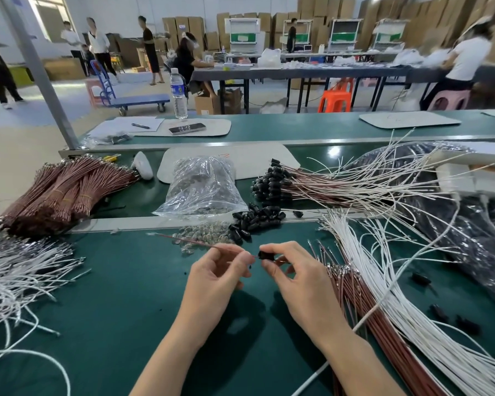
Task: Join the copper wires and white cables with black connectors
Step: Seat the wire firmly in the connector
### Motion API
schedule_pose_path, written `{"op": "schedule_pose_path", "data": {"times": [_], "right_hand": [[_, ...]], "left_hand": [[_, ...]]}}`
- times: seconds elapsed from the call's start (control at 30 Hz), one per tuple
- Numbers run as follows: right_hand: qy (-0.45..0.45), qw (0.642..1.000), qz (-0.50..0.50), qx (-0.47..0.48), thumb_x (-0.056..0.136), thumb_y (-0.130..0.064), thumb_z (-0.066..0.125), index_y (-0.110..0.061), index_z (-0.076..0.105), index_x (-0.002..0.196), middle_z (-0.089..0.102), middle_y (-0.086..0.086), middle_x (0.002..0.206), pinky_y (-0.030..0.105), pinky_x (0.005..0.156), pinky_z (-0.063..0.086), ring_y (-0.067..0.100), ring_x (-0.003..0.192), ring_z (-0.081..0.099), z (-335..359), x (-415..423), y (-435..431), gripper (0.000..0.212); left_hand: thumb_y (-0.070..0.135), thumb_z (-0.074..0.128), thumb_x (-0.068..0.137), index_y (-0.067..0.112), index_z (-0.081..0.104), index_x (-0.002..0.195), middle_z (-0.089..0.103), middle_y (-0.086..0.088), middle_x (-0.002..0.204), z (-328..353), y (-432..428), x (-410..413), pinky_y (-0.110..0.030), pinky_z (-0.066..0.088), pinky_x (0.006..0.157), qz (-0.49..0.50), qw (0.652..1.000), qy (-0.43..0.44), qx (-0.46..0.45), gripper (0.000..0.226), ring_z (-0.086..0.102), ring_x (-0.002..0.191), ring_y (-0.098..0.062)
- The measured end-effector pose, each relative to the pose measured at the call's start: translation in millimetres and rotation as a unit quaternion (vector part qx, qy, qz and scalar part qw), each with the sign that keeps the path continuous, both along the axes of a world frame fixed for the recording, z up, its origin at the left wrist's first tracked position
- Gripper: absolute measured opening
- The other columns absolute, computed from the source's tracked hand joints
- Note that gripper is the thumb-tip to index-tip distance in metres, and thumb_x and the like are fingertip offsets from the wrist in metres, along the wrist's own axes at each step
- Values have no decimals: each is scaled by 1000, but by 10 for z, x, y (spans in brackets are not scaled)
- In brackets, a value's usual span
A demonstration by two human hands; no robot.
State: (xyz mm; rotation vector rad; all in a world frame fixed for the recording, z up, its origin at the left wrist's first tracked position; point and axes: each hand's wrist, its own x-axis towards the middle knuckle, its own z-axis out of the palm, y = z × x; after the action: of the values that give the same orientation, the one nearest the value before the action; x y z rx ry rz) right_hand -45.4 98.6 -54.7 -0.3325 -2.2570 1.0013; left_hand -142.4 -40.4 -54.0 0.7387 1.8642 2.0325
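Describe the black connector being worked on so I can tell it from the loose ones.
On the near green mat, two hands meet at the middle. The black connector is pinched by the right hand, facing the copper wire that the left hand holds. Unlike the loose connectors piled just behind, it alone is held off the mat.

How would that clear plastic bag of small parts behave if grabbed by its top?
Probably floppy: the crumpled clear plastic bag slumps wide and wrinkled. Likely slippery, given its glossy film. Its small parts would probably shift, since they seem to lie loose inside.
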Motion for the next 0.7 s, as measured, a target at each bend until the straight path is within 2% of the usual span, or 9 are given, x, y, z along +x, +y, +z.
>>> {"op": "schedule_pose_path", "data": {"times": [0.1,0.17,0.27,0.33,0.4,0.5,0.57,0.63,0.7], "right_hand": [[-8,1000,8,10,90,-24,73,-32,70,112,66,-23,106,17,89,47,1,102,63,6,1,-16,24],[-14,999,-18,34,91,-27,72,-33,70,113,67,-22,105,25,94,47,4,102,62,12,5,-7,23],[-14,997,-55,47,92,-28,70,-32,70,114,66,-22,105,21,92,44,10,102,61,24,28,20,23],[-24,996,-63,67,93,-30,69,-32,69,116,66,-21,106,19,91,43,10,103,59,27,35,11,23],[-30,993,-64,98,92,-30,69,-31,70,116,66,-20,106,24,93,46,12,103,58,24,32,-16,24],[-34,987,-60,144,92,-31,69,-31,70,116,67,-20,105,27,89,50,13,99,59,19,27,-54,24],[-39,987,-52,143,93,-32,67,-32,69,116,67,-20,107,24,84,50,13,92,59,13,26,-61,24],[-43,989,-49,134,94,-33,65,-32,69,117,66,-20,108,23,82,48,12,86,58,13,29,-56,23],[-41,990,-53,128,94,-32,65,-32,69,117,65,-20,108,22,81,46,12,84,57,20,33,-46,23]], "left_hand": [[38,71,86,29,70,94,76,-4,87,-22,20,14,-29,58,67,-12,999,36,-31,12,71,78,-18],[37,69,85,20,67,105,75,-4,86,-23,20,-14,-26,56,61,18,1000,-6,18,26,70,73,-16],[35,64,88,11,64,103,74,-3,83,-5,2,-86,-25,54,55,71,989,-88,100,28,67,68,-15],[36,63,88,10,65,98,74,-4,84,-6,-3,-101,-24,53,55,74,986,-103,104,28,67,68,-14],[37,64,87,11,67,97,75,-4,84,-27,6,-66,-23,54,57,45,995,-65,63,28,68,69,-14],[41,64,86,19,70,98,75,0,85,-70,43,13,-21,53,61,-20,998,41,-40,25,69,72,-12],[42,63,87,21,68,105,75,1,85,-72,54,21,-22,53,61,-15,998,54,-42,28,69,72,-13],[40,64,87,17,64,110,75,-2,85,-40,36,-14,-24,55,58,33,999,-9,19,32,68,70,-15],[37,64,90,13,63,105,74,-2,83,-5,6,-69,-25,54,55,84,990,-80,81,28,67,67,-15]]}}
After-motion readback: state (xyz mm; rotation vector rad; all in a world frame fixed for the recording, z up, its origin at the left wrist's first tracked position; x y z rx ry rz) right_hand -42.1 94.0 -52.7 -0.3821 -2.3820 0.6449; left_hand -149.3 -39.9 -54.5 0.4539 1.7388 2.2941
